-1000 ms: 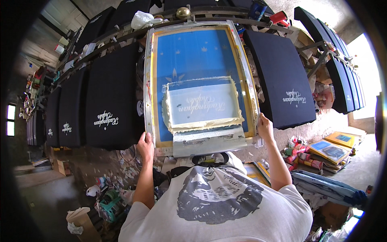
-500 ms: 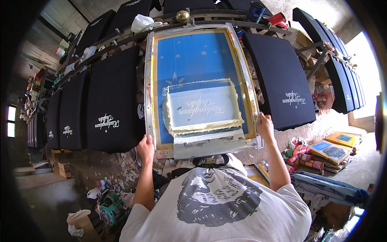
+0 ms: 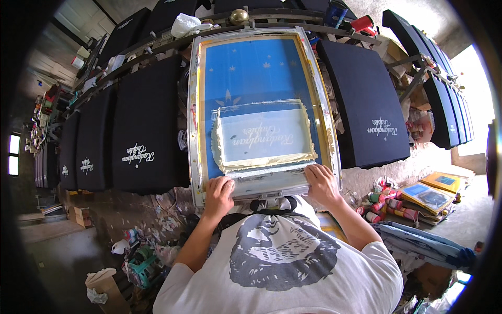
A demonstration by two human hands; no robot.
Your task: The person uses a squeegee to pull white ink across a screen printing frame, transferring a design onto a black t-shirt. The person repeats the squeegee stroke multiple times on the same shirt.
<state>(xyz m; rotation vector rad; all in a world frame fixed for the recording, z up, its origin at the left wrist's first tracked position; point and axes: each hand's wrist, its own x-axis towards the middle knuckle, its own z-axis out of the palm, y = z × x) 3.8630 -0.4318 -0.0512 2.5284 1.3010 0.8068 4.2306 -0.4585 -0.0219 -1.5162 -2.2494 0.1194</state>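
Observation:
A silver-framed printing screen (image 3: 251,73) with blue mesh and a pale leaf pattern lies in front of me. On its lower part is a pale window (image 3: 264,133) ringed with thick cream ink, showing faint mirrored lettering. Along the near end lies a flat grey squeegee bar (image 3: 266,180). My left hand (image 3: 219,196) grips the bar's left end with curled fingers, and my right hand (image 3: 321,183) grips its right end likewise. My thumbs are mostly hidden.
Dark pallets with white script (image 3: 363,104) line both sides, on metal rails (image 3: 130,63) holding a white bag (image 3: 184,25), cans and a brass-coloured ball (image 3: 239,17). Stacked screens (image 3: 423,193) and pink rolls (image 3: 387,204) lie low right. Clutter (image 3: 146,261) covers the lower left.
Both hands have left the screen frame's side edges and moved inward onto the grey bar at its near end, fingers now curled over it.

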